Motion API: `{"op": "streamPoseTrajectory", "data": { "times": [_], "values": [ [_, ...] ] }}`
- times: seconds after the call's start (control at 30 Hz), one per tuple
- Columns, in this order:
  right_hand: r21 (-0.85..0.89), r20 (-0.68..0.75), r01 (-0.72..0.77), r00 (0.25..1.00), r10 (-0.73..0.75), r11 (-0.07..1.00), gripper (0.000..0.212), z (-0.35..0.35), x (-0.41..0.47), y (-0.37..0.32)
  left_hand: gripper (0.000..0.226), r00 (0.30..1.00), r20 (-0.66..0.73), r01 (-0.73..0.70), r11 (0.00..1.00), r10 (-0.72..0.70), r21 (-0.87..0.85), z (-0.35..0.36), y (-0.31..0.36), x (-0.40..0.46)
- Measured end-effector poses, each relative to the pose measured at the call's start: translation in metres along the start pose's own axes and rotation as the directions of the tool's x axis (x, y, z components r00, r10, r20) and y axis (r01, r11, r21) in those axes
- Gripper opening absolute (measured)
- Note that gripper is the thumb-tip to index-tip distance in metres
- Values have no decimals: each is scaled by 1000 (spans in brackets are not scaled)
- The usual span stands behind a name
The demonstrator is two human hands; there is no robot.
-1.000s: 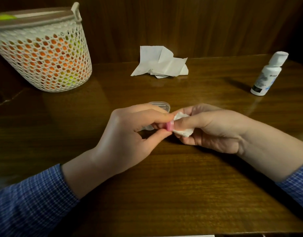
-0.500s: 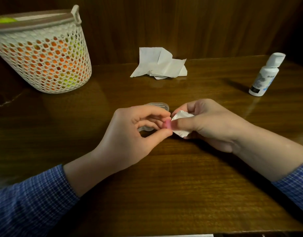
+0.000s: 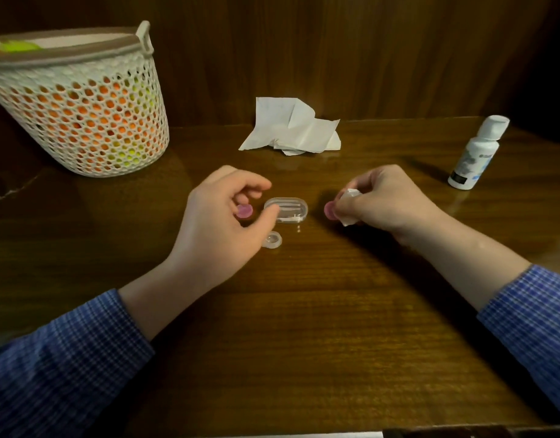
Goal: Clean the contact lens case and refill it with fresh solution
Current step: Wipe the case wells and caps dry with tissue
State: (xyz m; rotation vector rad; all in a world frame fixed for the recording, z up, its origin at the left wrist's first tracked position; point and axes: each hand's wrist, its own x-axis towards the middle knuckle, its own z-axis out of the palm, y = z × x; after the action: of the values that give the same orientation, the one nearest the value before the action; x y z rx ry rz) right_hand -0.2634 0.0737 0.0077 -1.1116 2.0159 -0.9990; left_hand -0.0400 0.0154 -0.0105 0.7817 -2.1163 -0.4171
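**Wiping step in hand; refill not yet begun**

A mesh basket (image 3: 79, 105) stands far left on the desk (image 3: 304, 327). The left hand (image 3: 221, 222) hovers with fingers loosely curled over a pink cap (image 3: 244, 211), holding nothing that can be seen. Just right of it lies the clear case (image 3: 286, 210), with a small clear cup (image 3: 271, 240) nearer. A crumpled tissue (image 3: 291, 128) lies at the far edge. The right hand (image 3: 386, 200) pinches a second pink piece (image 3: 330, 211) together with a tissue wad (image 3: 350, 207). The bottle (image 3: 476, 153) stands capped, far right.

Judgement: parts are being wiped dry. The next move calls for setting down the wiped piece, then reaching for the bottle.
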Motion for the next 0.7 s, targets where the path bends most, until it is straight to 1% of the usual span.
{"op": "streamPoseTrajectory", "data": {
  "times": [0.13,0.2,0.27,0.4,0.5,0.6,0.7],
  "values": [
    [-157,-56,-32,998,24,987,20,8,18,-5,24,994,112,-10,999,5,44,-5,-9,-4],
    [-199,-73,-37,997,23,979,21,10,23,-5,23,991,133,-9,1000,5,30,-5,-11,-5],
    [-207,-75,-40,997,25,978,21,9,27,-4,23,991,131,-4,1000,1,20,-5,-12,-4],
    [-178,-77,-38,997,25,983,14,7,30,0,22,990,140,33,999,-31,-12,-5,-14,-4],
    [-157,-66,-29,998,18,987,17,4,29,0,22,985,155,77,996,-71,-33,-4,-15,-5],
    [-58,-68,-11,998,7,998,19,-2,26,1,23,982,154,117,992,-110,-37,-5,-15,-6],
    [90,-100,45,994,-36,995,14,-3,28,-3,25,976,168,146,989,-139,-35,-9,-15,-11]
  ]
}}
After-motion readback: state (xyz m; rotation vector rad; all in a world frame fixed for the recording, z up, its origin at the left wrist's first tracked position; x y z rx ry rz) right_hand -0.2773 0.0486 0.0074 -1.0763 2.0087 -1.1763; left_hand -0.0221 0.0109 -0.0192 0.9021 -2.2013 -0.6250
